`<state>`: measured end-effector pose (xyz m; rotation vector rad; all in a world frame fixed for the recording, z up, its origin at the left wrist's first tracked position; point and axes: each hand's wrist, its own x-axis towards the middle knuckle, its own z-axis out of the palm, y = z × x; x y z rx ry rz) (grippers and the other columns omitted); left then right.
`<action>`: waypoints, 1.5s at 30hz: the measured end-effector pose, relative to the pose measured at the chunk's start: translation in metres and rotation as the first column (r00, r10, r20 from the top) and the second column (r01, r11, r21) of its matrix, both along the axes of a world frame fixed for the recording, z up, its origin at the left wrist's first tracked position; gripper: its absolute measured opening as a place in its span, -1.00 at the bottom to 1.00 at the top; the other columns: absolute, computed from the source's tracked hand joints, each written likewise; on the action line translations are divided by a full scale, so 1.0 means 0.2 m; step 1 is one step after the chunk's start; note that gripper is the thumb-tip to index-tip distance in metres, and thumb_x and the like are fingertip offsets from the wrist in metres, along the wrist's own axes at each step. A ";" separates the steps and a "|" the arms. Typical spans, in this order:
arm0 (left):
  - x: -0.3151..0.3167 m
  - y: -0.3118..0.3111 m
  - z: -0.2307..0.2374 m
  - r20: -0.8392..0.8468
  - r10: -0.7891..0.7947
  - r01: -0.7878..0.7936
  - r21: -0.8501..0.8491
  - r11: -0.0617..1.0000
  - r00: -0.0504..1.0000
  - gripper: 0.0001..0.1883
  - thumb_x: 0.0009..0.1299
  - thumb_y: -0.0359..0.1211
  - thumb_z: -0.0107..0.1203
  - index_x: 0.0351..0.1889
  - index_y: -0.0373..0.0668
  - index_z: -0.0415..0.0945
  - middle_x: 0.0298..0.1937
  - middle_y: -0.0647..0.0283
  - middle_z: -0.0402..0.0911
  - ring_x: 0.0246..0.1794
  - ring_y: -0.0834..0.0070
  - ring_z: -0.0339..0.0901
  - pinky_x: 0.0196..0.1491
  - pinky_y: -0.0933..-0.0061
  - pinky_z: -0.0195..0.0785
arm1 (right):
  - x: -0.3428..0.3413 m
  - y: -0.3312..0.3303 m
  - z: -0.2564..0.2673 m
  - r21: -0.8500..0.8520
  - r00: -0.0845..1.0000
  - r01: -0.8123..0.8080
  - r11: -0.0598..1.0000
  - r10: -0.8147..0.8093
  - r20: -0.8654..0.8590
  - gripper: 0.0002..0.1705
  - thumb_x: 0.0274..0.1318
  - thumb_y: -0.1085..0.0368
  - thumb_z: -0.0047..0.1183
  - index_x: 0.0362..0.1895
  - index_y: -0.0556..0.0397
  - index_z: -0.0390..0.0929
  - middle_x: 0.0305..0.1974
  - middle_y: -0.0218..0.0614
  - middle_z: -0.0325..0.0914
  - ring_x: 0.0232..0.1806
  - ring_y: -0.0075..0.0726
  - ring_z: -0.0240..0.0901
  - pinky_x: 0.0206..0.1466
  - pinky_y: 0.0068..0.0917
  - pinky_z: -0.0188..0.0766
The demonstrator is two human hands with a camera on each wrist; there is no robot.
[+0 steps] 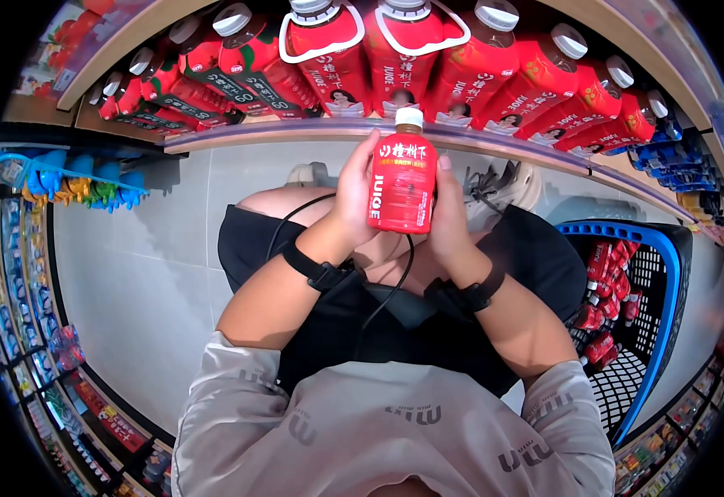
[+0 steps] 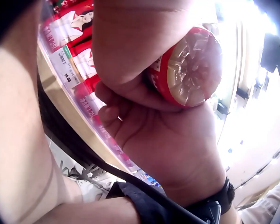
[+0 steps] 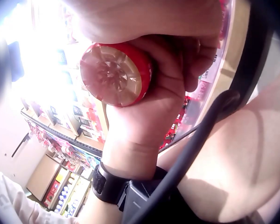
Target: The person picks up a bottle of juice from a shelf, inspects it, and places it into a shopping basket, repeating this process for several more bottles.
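A small red juice bottle (image 1: 403, 184) with a white cap stands upright between both hands in the head view, its label facing the person. The left hand (image 1: 355, 186) grips its left side and the right hand (image 1: 451, 207) its right side, with the fingers mostly hidden behind it. From below, the bottle's clear base (image 2: 194, 70) shows in the left wrist view, the left hand (image 2: 135, 51) wrapped beside it. The right wrist view also has the bottle's base (image 3: 113, 74) and the hand (image 3: 144, 116) around it.
Large red bottles (image 1: 475, 74) line the shelf ahead, two with white handles. A blue-rimmed black basket (image 1: 668, 273) holding several small red bottles (image 1: 602, 348) is at the right. Blue-wrapped goods (image 1: 47, 178) hang at the left. A dark cable crosses the lap.
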<state>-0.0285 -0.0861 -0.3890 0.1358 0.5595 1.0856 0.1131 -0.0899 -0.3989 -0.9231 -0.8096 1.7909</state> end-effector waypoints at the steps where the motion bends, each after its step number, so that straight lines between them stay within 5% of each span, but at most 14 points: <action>1: 0.00 0.00 0.00 0.039 -0.010 0.009 0.013 1.000 0.999 -0.41 0.61 0.09 -0.31 0.19 -0.24 0.43 0.01 0.06 0.66 -0.04 0.28 0.68 0.05 0.21 0.58 | 0.00 0.00 0.01 0.004 1.000 -0.008 1.000 0.008 -0.002 -0.40 0.58 -0.03 -0.45 0.11 0.22 0.48 -0.06 -0.20 0.62 -0.08 -0.44 0.61 0.00 -0.49 0.55; 6: 0.00 0.00 -0.01 0.115 -0.015 0.011 0.033 0.999 0.993 -0.41 0.61 0.08 -0.31 0.18 -0.24 0.43 0.00 0.05 0.65 -0.02 0.26 0.68 0.06 0.19 0.58 | -0.01 0.00 0.03 -0.010 1.000 -0.008 1.000 0.008 -0.019 -0.40 0.58 -0.03 -0.44 0.12 0.22 0.47 -0.06 -0.19 0.62 -0.08 -0.43 0.61 0.01 -0.48 0.56; 15: 0.00 0.00 0.01 0.000 -0.005 0.005 -0.024 1.000 1.000 -0.42 0.58 0.09 -0.23 0.20 -0.21 0.42 -0.02 0.08 0.66 -0.08 0.26 0.69 -0.04 0.16 0.63 | 0.00 0.00 0.03 0.001 0.999 -0.022 1.000 0.022 0.023 -0.38 0.58 -0.05 -0.45 0.12 0.22 0.47 -0.06 -0.18 0.62 -0.08 -0.42 0.62 0.03 -0.47 0.55; 21: 0.00 0.00 0.00 0.108 -0.022 0.021 0.004 1.000 0.994 -0.41 0.60 0.09 -0.30 0.17 -0.24 0.44 -0.02 0.04 0.66 -0.05 0.24 0.69 0.04 0.18 0.60 | 0.00 0.00 0.01 -0.001 0.999 -0.017 1.000 0.017 0.032 -0.38 0.58 -0.05 -0.45 0.12 0.22 0.47 -0.06 -0.18 0.62 -0.09 -0.42 0.61 0.02 -0.47 0.54; 30: 0.00 0.00 0.02 -0.009 0.003 -0.003 -0.006 1.000 1.000 -0.45 0.58 0.08 -0.21 0.18 -0.19 0.44 -0.04 0.10 0.67 -0.13 0.29 0.70 -0.09 0.20 0.64 | 0.00 0.00 0.00 -0.002 0.999 -0.015 1.000 0.015 0.033 -0.39 0.57 -0.06 -0.43 0.10 0.22 0.47 -0.08 -0.19 0.61 -0.09 -0.45 0.59 0.01 -0.48 0.53; 33: -0.01 0.00 0.00 0.113 -0.044 0.039 0.044 0.998 0.993 -0.42 0.60 0.07 -0.30 0.17 -0.25 0.43 -0.03 0.04 0.66 -0.06 0.24 0.69 0.02 0.15 0.61 | 0.00 0.00 0.00 0.009 0.999 -0.016 1.000 0.015 0.037 -0.39 0.57 -0.06 -0.43 0.09 0.21 0.47 -0.09 -0.20 0.61 -0.10 -0.45 0.59 0.00 -0.48 0.53; 38: 0.01 0.01 0.00 -0.038 0.033 -0.034 -0.036 0.999 0.999 -0.45 0.59 0.07 -0.22 0.17 -0.20 0.45 -0.05 0.11 0.67 -0.14 0.30 0.70 -0.12 0.20 0.64 | -0.01 0.00 0.02 0.000 0.999 0.001 1.000 -0.001 0.044 -0.39 0.57 -0.06 -0.45 0.09 0.21 0.47 -0.09 -0.20 0.61 -0.12 -0.45 0.60 0.00 -0.48 0.53; 45: 0.01 0.01 -0.01 -0.032 0.026 -0.027 -0.030 0.999 0.999 -0.45 0.58 0.08 -0.20 0.17 -0.20 0.45 -0.05 0.11 0.67 -0.14 0.29 0.70 -0.11 0.18 0.64 | -0.02 -0.01 0.02 -0.012 1.000 0.005 1.000 -0.005 0.025 -0.39 0.58 -0.06 -0.46 0.10 0.21 0.47 -0.09 -0.20 0.61 -0.11 -0.45 0.60 0.00 -0.49 0.54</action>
